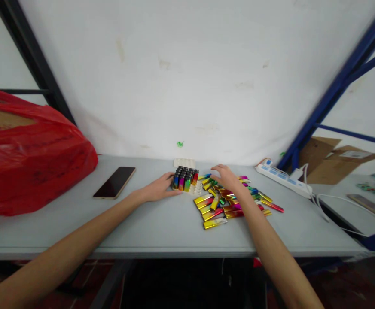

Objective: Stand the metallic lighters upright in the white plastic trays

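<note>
Upright metallic-coloured lighters with black tops [184, 178] stand packed in a white tray [196, 189], whose right side shows unfilled holes. My left hand [158, 188] grips the tray's left side, thumb along the front edge and fingers toward the back corner. Over a loose pile of shiny yellow, red, green and blue lighters [214, 201] hovers my right hand [227, 178]. Its fingers are apart and point left toward the tray, with nothing visible between them. Part of the pile is hidden under that hand and forearm.
A black-screened phone [115, 182] lies on the grey table [161, 227], left of my left hand. A red plastic bag [35, 159] fills the left end. Behind the tray is a white lid-like piece [184, 162]. A power strip [284, 179] with white cables and a cardboard box [332, 161] are at right.
</note>
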`<control>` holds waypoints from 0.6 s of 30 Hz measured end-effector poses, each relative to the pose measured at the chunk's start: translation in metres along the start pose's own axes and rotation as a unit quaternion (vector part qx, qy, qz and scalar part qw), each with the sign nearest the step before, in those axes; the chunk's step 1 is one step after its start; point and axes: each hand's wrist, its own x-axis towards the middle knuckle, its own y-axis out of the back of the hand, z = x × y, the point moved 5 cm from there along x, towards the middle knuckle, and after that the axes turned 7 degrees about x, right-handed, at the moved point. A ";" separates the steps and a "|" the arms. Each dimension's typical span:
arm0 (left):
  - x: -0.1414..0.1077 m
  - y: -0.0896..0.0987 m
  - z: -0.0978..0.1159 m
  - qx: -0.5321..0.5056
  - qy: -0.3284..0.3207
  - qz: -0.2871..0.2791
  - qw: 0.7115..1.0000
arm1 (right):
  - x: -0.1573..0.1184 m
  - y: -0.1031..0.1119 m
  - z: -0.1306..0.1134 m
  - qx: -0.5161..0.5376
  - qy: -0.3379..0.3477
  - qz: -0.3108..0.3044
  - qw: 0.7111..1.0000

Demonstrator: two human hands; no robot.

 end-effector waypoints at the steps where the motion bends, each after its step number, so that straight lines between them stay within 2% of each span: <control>1: 0.000 0.000 0.000 0.000 0.004 0.000 1.000 | 0.001 -0.007 0.000 0.002 0.011 -0.011 1.000; 5: 0.000 -0.001 -0.002 -0.008 0.005 0.001 1.000 | 0.006 -0.024 -0.007 0.016 0.009 -0.067 0.998; 11: 0.001 -0.002 -0.003 -0.013 0.006 0.000 1.000 | 0.005 -0.011 -0.013 0.027 0.004 -0.085 0.996; 15: 0.000 -0.002 -0.002 -0.009 0.000 0.003 1.000 | 0.003 -0.003 -0.013 0.051 -0.027 -0.022 0.998; 18: 0.000 -0.002 -0.002 -0.003 0.003 -0.006 1.000 | 0.005 0.003 -0.010 0.121 -0.055 0.049 0.990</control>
